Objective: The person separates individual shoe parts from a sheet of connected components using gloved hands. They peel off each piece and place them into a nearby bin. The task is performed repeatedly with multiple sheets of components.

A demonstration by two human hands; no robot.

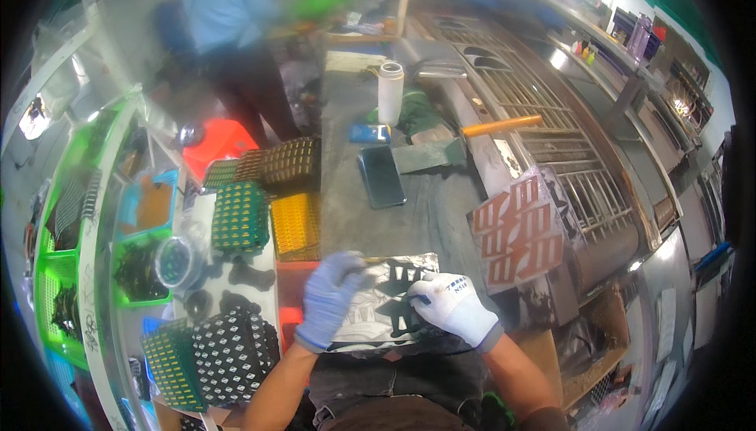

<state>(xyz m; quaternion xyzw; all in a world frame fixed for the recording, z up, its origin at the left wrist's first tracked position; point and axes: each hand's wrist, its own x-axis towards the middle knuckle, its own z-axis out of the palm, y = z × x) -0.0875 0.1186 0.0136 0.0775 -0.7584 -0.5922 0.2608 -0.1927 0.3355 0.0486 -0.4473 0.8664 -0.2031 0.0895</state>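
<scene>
A white sheet (370, 317) with black cut-out shapes lies at the near edge of the work table, in front of my body. My left hand (327, 301), in a light blue glove, is over the sheet's left side. Its fingers are curled and smeared by motion, so whether they hold anything is unclear. At the sheet's right side is my right hand (455, 307), in a white glove. Its fingers are pressed together at a black shape (403, 313); what lies between the fingertips is hidden.
A phone (381, 177), a blue can (368, 133), a white bottle (390, 94) and a grey block (431, 155) stand farther up the table. On the right lies a reddish-brown patterned sheet (517, 230). Stacks of patterned pieces (236, 356) fill the left side. Beyond, a person (228, 29) stands.
</scene>
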